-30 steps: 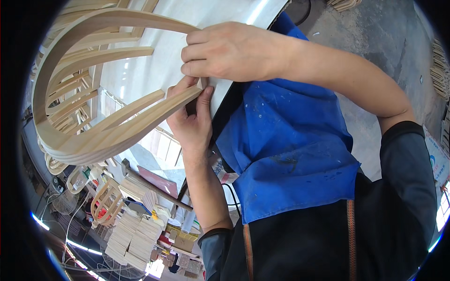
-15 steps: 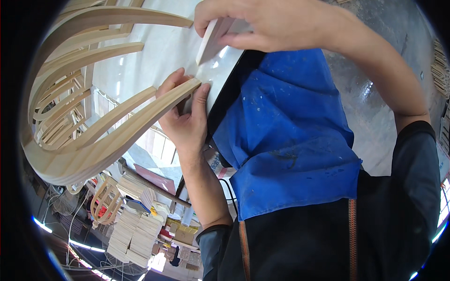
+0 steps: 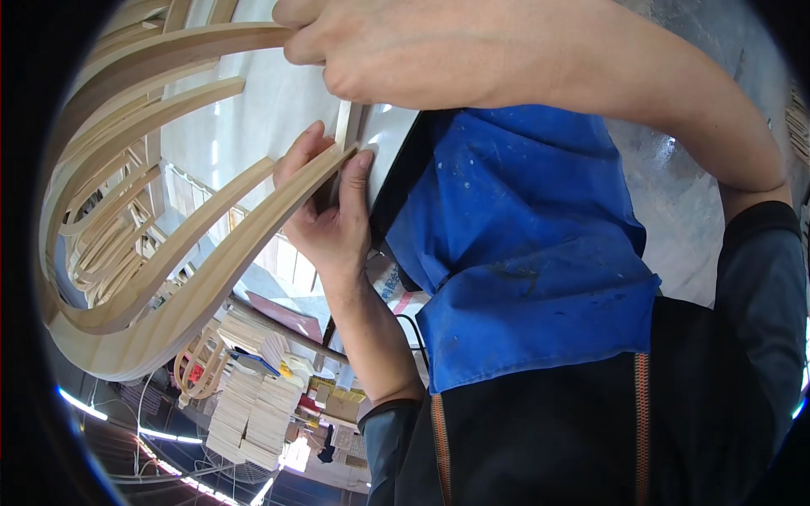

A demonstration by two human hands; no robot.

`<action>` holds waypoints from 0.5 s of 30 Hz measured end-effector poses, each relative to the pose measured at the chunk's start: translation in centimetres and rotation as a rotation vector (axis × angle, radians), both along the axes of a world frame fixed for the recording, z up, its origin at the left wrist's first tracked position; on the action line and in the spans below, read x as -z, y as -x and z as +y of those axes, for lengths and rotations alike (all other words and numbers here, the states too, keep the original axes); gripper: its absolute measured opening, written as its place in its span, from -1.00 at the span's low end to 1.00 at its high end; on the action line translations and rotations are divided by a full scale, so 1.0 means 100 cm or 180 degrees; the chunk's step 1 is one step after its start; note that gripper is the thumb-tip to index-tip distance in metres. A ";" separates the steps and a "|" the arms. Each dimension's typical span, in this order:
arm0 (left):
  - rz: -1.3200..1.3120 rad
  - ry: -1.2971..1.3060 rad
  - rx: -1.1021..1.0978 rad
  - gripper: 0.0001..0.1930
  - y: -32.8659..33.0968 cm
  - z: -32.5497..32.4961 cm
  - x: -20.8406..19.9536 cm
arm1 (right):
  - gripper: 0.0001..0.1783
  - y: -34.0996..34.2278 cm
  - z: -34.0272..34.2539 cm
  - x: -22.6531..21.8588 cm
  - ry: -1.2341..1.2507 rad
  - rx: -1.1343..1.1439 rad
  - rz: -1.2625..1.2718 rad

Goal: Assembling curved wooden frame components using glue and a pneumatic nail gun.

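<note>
A pale, curved wooden frame (image 3: 160, 325) with a rounded bend fills the left side. My left hand (image 3: 329, 207) is closed around the free end of its nearer arm, thumb on one side and fingers on the other. Over the end of the frame's farther arm, my right hand (image 3: 363, 55) is curled, its fingers touching that end. From beneath my right hand a flat wooden board (image 3: 344, 123) shows as a narrow strip, reaching the arm end at my left hand. Most of the board is hidden by my right hand.
A glossy whitish work surface (image 3: 291, 93) lies under the frame. More curved wooden pieces (image 3: 118, 228) crowd the far left. A blue apron (image 3: 531, 253) covers my lap. Stacks of wooden slats (image 3: 249, 417) stand at the lower left.
My right hand has moved left with the board to the farther arm's end, and the board now reaches the nearer arm's end. The frame's bend has shifted slightly downward.
</note>
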State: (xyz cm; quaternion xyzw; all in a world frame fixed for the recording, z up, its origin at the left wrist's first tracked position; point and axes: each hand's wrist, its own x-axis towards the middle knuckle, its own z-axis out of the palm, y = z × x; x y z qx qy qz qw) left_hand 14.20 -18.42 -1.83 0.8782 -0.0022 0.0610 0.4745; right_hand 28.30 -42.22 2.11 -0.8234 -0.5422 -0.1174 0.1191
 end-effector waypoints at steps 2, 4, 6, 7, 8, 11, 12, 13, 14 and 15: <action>-0.0064 -0.0112 0.0096 -0.48 -0.001 0.002 0.000 | -0.86 0.000 0.006 0.005 -0.0055 -0.0033 -0.0019; -0.0217 -0.0320 0.0304 -0.50 -0.004 0.005 0.002 | -0.86 0.000 0.011 0.010 -0.0103 -0.0063 -0.0044; -0.0289 -0.0423 0.0400 -0.51 -0.005 0.005 0.003 | -0.85 0.000 0.016 0.013 -0.0149 -0.0096 -0.0074; -0.0309 -0.0391 0.0371 -0.51 -0.005 0.005 0.005 | -0.85 0.000 0.018 0.014 -0.0172 -0.0115 -0.0089; -0.0329 -0.0358 0.0342 -0.52 -0.005 0.005 0.006 | -0.85 0.001 0.020 0.015 -0.0194 -0.0134 -0.0104; -0.0374 -0.0285 0.0276 -0.52 -0.004 0.005 0.007 | -0.84 0.004 0.024 0.014 -0.0230 -0.0179 -0.0139; -0.0369 -0.0280 0.0268 -0.53 -0.004 0.005 0.007 | -0.84 0.009 0.025 0.010 -0.0075 -0.0125 0.0070; -0.0357 -0.0283 0.0257 -0.54 -0.004 0.005 0.006 | -0.83 0.014 0.026 0.005 0.0074 -0.0075 0.0285; -0.0344 -0.0286 0.0245 -0.54 -0.003 0.005 0.006 | -0.83 0.019 0.028 0.001 0.0222 -0.0025 0.0500; -0.0331 -0.0291 0.0233 -0.55 -0.003 0.006 0.006 | -0.82 0.022 0.029 0.000 0.0371 0.0024 0.0714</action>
